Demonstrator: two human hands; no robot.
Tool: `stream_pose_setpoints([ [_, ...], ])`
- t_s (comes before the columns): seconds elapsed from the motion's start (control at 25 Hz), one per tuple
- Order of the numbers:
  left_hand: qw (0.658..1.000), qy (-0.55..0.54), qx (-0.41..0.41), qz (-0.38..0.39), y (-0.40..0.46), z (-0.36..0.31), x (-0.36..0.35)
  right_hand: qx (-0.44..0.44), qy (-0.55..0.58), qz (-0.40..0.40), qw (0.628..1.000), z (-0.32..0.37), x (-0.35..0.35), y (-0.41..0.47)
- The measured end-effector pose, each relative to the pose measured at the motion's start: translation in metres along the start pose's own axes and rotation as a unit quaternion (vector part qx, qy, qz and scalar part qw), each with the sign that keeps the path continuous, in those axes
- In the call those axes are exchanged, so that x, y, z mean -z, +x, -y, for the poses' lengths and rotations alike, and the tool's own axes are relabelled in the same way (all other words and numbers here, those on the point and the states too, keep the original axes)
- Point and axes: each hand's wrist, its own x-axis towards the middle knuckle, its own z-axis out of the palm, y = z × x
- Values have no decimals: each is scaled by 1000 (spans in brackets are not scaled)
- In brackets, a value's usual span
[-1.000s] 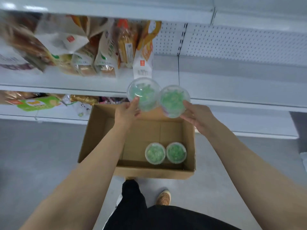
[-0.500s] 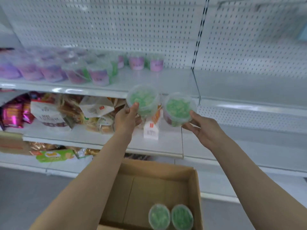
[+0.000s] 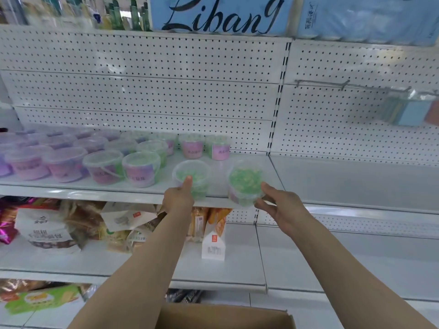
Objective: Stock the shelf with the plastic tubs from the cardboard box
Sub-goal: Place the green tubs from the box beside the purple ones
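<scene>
Along the front edge of the white metal shelf (image 3: 240, 162), just right of the rows of clear lidded tubs with purple and green contents (image 3: 104, 166), two more tubs are arriving at once. Below, only the rim of the brown cardboard box (image 3: 223, 317) shows at the bottom of the view.

The left hand (image 3: 178, 198) has its fingers wrapped around a clear plastic tub of green beads (image 3: 192, 178), thumb up its near wall. It sits at the shelf lip; whether its base touches I cannot tell. The right hand (image 3: 280, 207) grips a second clear tub of green beads (image 3: 245, 181) from the side and underneath, held just before the lip.

These tubs look light and stiff, with smooth, probably slippery walls and press-on lids; a hold low around the wall seems safest.

Large script on the blue pack (image 3: 221, 13) above reads "Liban9". The tub labels are too small to read.
</scene>
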Motion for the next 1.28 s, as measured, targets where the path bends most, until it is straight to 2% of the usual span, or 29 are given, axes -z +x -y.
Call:
stream_pose_setpoints([
  [0.16,1000,3,18,17,19,-9,-4,-12,-10,-27,1000,-5,-13,19],
  [0.24,999,42,5,5,20,-13,3,-16,-11,-38,999,-10,-20,29],
  [0.32,991,88,-97,-26,21,-9,14,-22,-20,-54,998,-13,-28,38],
  [0.44,934,138,-328,14,31,1,29,-28,-39,-71,996,-15,-37,48],
  [0.56,897,168,-398,88,46,4,35,-12,-118,-112,987,-12,-47,54],
  [0.6,891,171,-407,105,48,3,36,18,-199,-142,970,-11,-49,54],
  [0.68,884,178,-415,120,54,1,37,136,-373,-199,896,-12,-53,52],
  [0.8,884,163,-419,124,59,-1,35,320,-484,-161,799,-19,-65,47],
  [0.88,892,137,-410,129,59,-3,32,362,-524,-128,760,-25,-73,53],
  [0.96,894,126,-408,134,61,-6,28,346,-562,-123,741,-30,-79,59],
  [1.12,887,152,-422,106,69,-11,18,337,-565,-125,743,-32,-80,72],
  [1.2,891,156,-420,71,73,-14,11,341,-544,-99,760,-31,-80,80],
  [1.28,873,200,-445,19,80,-15,1,327,-516,-59,790,-29,-79,89],
])
